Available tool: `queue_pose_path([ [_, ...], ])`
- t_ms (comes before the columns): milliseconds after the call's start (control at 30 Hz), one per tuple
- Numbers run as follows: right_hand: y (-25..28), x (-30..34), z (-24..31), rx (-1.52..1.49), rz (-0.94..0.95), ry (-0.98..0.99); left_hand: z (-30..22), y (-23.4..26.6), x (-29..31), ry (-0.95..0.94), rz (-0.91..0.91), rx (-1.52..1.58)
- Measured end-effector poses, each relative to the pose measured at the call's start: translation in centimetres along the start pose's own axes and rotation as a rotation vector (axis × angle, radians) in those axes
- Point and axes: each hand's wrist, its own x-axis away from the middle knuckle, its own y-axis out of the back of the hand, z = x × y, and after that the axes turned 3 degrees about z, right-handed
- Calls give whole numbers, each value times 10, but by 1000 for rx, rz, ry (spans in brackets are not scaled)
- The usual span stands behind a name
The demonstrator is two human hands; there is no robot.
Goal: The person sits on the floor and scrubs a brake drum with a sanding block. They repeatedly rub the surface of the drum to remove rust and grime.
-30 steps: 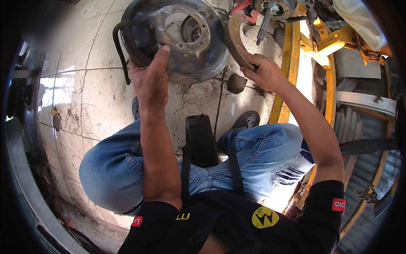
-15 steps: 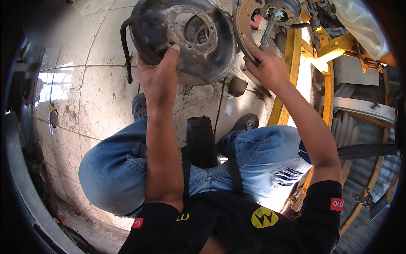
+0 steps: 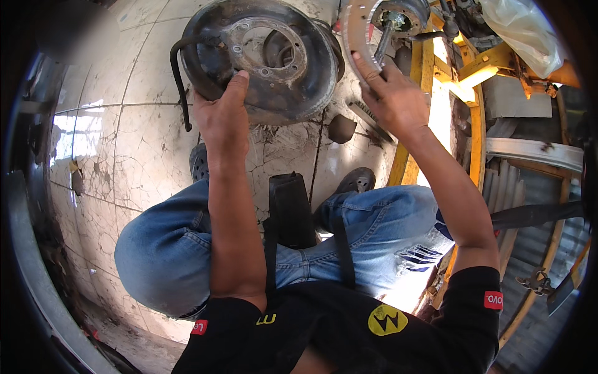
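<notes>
My left hand (image 3: 224, 115) grips the near left edge of a round black brake backing plate (image 3: 274, 96), its thumb on the plate's face. The plate is tilted toward me, with a large centre opening ringed by bolt holes. A bent black hose (image 3: 180, 84) hangs off its left side. To the right, my right hand (image 3: 398, 103) is closed on the lower end of a curved brake shoe (image 3: 357, 28), held upright and apart from the plate. The shoe's top runs out of view. Beyond it sits a greasy hub with a shaft (image 3: 387, 38).
A yellow metal frame (image 3: 478, 143) runs along the right, with a clear plastic bag (image 3: 522, 31) above it. A dark flat piece (image 3: 342, 128) and a brush-like tool (image 3: 366, 116) lie on cracked floor tiles (image 3: 146, 143). A black shoe (image 3: 357, 179) is near the frame.
The backing plate has shifted a little left in my left hand. My right hand has turned the brake shoe and moved it slightly, uncovering the brush-like tool on the floor.
</notes>
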Motion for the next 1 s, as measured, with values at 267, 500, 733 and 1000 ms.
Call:
queue_pose_path([
  [267, -7, 1, -16, -449, 204, -168, 4, -1, 3, -19, 23, -14],
  [500, 13, 10, -49, -1351, 168, -534, 3, 0, 2, -4, 30, -30],
  [733, 26, 37, -64, -1590, 46, -628, 2, -4, 3, -2, 14, -11],
  [1000, 39, 49, -59, -1443, 77, -590, 0, -8, 0, -13, -1, -21],
])
